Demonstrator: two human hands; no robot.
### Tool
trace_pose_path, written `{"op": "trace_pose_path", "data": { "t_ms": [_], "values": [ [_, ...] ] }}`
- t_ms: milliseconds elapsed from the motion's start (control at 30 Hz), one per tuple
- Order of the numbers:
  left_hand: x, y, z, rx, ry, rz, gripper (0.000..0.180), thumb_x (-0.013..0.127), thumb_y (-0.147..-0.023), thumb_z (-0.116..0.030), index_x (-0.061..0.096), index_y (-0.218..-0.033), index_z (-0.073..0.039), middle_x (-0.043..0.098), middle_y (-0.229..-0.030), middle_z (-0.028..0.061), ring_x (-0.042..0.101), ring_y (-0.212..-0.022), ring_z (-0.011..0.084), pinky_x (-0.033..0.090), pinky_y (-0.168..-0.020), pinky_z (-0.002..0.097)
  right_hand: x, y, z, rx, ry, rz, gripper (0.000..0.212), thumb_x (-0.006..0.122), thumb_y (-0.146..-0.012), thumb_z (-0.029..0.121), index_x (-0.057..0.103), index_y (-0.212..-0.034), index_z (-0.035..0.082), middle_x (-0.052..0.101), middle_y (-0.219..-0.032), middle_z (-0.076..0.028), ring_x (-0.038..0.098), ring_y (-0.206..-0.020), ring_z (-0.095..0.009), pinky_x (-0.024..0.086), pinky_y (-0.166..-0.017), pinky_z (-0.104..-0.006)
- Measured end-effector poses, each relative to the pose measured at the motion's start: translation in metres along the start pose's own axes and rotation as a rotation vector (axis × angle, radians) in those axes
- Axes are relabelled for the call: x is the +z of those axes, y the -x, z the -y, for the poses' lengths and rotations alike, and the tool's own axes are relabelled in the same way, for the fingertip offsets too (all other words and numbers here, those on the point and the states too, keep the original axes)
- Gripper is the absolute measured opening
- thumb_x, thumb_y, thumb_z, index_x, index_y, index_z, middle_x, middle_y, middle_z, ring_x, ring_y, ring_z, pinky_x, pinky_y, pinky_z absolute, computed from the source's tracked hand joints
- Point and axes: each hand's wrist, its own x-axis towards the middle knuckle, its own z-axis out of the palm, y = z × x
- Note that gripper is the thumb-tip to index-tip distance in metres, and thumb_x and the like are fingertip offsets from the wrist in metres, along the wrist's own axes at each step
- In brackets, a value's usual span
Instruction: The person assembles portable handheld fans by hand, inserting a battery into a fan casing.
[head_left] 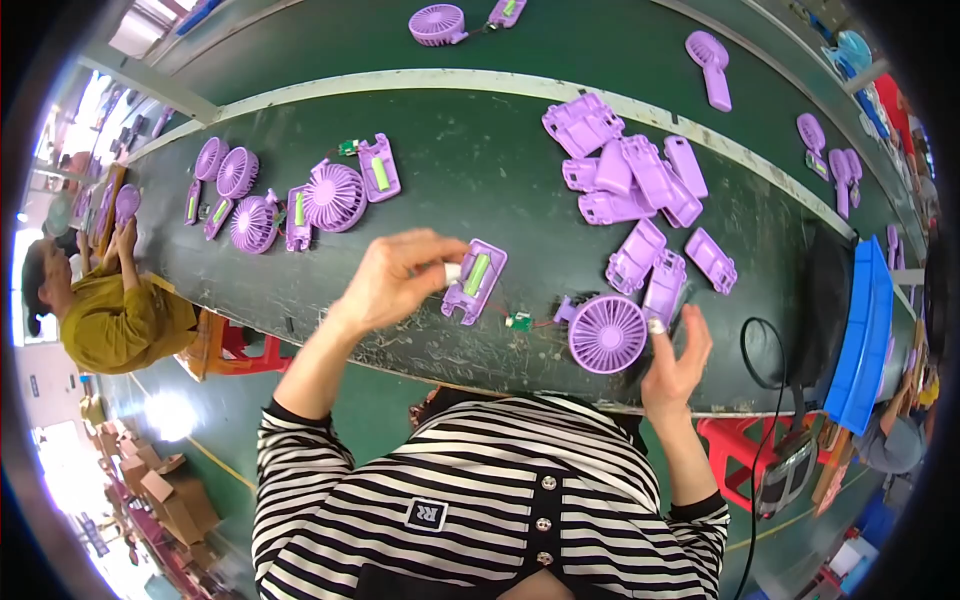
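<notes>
Far left of the open purple handle shell, my landmark on the dark green workbench, I can make out a co-worker in a mustard top. Nearer, but well left of the shell, sits a group of purple fan assemblies, some wired to battery-loaded handle halves. At the shell's left edge I have the left hand, thumb and forefinger at the rim; I can't tell whether they pinch it. The shell itself, holding a green battery, lies ahead of the wearer. Just right of it and lower is a small green circuit board, wired, then a round purple fan head. Beyond the shell to the upper right, I see loose purple casings piled up. Farther right of the shell, the right hand is spread, thumb beside the fan head. Rightmost from the shell stands a blue bin.
</notes>
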Motion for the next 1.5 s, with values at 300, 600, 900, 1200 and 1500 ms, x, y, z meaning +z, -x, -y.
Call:
{"op": "trace_pose_path", "data": {
  "t_ms": [300,600,900,1200,1500],
  "values": [
    [0.020,-0.021,-0.019,0.544,-0.704,0.546,0.059,0.057,-0.063,0.004,0.048,-0.120,-0.009,0.042,-0.130,0.0082,0.031,-0.127,0.0277,0.029,-0.103,0.0451,-0.024,-0.007,0.040,0.234,-0.236,0.415,0.068,0.072,-0.063,0.024,0.042,-0.117,-0.004,0.044,-0.116,-0.024,0.045,-0.101,-0.038,0.040,-0.085,-0.0448],
    [0.021,-0.032,-0.012,0.620,-0.869,0.628,0.042,0.063,-0.061,-0.006,0.055,-0.102,-0.004,0.049,-0.101,0.0115,0.043,-0.113,0.0257,0.026,-0.103,0.0464,-0.022,-0.023,0.048,0.404,-0.333,0.611,0.087,0.075,-0.054,0.015,0.031,-0.127,0.000,0.038,-0.116,-0.019,0.051,-0.095,-0.039,0.048,-0.072,-0.0434],
    [0.031,-0.033,-0.012,0.092,-0.557,0.747,0.030,0.066,-0.066,-0.019,0.055,-0.084,0.002,0.059,-0.078,0.0151,0.059,-0.073,0.0326,0.047,-0.063,0.0402,-0.015,-0.048,0.027,0.514,-0.667,0.459,0.081,0.076,-0.057,0.015,0.035,-0.125,0.001,0.050,-0.096,-0.013,0.054,-0.087,-0.026,0.046,-0.077,-0.0348],
    [0.085,-0.025,0.001,-0.601,1.112,0.605,0.047,0.057,-0.076,-0.008,0.041,-0.119,0.003,0.058,-0.099,0.0155,0.062,-0.084,0.0241,0.051,-0.074,0.0323,-0.002,-0.098,-0.011,0.596,-1.334,-0.034,0.066,0.073,-0.067,0.005,0.041,-0.124,-0.001,0.052,-0.108,-0.010,0.055,-0.095,-0.016,0.047,-0.079,-0.0270],
    [0.114,-0.029,-0.015,-0.706,1.251,0.215,0.037,0.061,-0.083,-0.023,0.049,-0.111,-0.002,0.060,-0.090,0.0088,0.061,-0.075,0.0192,0.055,-0.063,0.0348,0.007,-0.106,0.001,0.798,-1.479,0.401,0.021,0.056,-0.086,0.014,0.059,-0.101,-0.001,0.063,-0.090,-0.004,0.057,-0.083,-0.010,0.047,-0.074,-0.0237]
  ]
}}
